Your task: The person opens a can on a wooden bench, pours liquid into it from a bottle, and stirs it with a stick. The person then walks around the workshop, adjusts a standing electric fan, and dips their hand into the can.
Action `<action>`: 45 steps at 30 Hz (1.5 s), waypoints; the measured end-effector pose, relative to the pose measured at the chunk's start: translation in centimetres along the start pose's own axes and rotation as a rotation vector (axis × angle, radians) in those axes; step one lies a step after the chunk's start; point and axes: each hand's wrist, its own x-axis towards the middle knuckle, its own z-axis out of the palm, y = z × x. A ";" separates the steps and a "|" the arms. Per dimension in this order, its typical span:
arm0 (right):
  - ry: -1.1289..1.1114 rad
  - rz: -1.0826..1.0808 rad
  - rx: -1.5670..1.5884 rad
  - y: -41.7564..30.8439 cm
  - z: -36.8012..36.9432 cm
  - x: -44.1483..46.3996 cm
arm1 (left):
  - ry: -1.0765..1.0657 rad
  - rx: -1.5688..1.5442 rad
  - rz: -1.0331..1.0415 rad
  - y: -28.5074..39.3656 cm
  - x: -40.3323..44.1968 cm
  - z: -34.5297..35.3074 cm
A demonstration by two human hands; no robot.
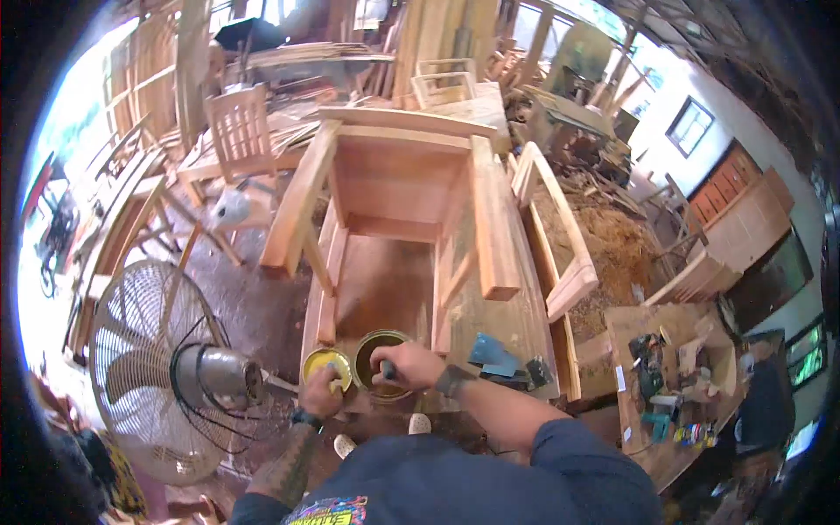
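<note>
Here, left hand (322,391) and right hand (409,364) are working side by side

The right fingers are wrapping tightly round a dark handle (388,371) over the near can (385,395). The left fingers are bending over the yellow container (314,359) just left; their hold I cannot tell. Beyond, the wooden frame (490,229) is resting.
</note>
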 end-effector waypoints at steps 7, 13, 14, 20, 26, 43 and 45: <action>-0.610 0.306 0.333 3.9 1.6 5.7 | 0.008 0.050 0.198 13.5 2.9 -6.3; -0.768 -0.050 -0.418 1.5 0.0 7.7 | 0.081 0.127 0.169 14.2 3.3 -3.1; -0.780 -0.166 -0.590 2.2 1.0 7.7 | 0.069 0.155 0.161 14.2 3.1 -2.9; -0.320 -0.017 -0.730 8.4 12.3 12.0 | -0.019 0.031 0.073 12.3 3.7 -2.2; -0.507 0.036 -0.774 11.3 18.0 14.4 | -0.104 0.152 0.081 12.7 4.2 -2.6; -0.494 -0.593 -0.849 5.3 3.1 7.3 | 0.040 0.016 0.060 12.5 3.3 -1.7; -0.508 -0.468 -0.822 4.4 1.4 8.0 | 0.033 -0.042 0.070 11.6 3.1 -1.3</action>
